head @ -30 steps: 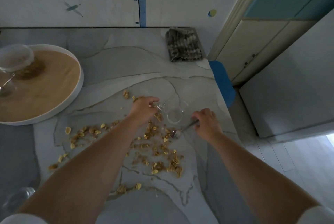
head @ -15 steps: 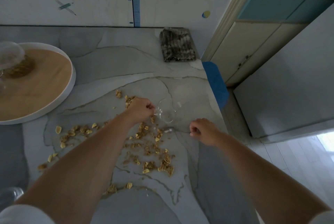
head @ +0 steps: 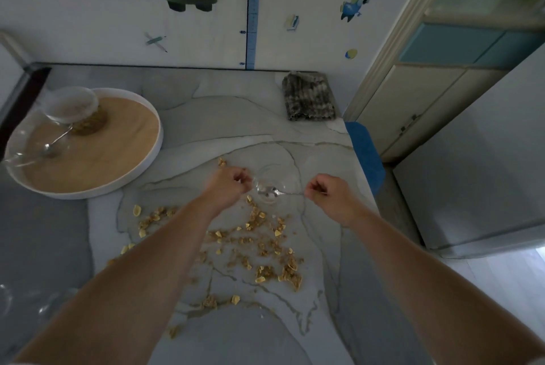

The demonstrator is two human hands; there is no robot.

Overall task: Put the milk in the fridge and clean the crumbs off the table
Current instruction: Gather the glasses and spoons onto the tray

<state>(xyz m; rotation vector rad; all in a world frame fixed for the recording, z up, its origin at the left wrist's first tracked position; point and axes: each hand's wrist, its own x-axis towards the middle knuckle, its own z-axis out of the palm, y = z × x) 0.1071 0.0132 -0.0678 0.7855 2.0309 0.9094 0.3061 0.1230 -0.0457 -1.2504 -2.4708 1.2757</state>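
Yellowish crumbs (head: 259, 249) lie scattered over the marble table (head: 206, 117), mostly near me and under my arms. A small clear glass cup (head: 272, 180) stands just beyond them. My left hand (head: 228, 186) is closed on the cup's handle at its left side. My right hand (head: 330, 192) pinches the handle of a metal spoon (head: 272, 191), whose bowl rests in the cup. No milk is in view.
A round wooden tray with a white rim (head: 147, 158) sits at the left, carrying a glass jar (head: 73, 108) and a glass bowl with a spoon. A folded grey cloth (head: 308, 98) lies at the far right corner. The fridge (head: 483, 164) stands right of the table. More glassware (head: 26, 302) sits at my near left.
My right hand lifted the spoon from the crumbs and set its bowl into the cup. My left hand stayed on the cup handle. The view tilted up.
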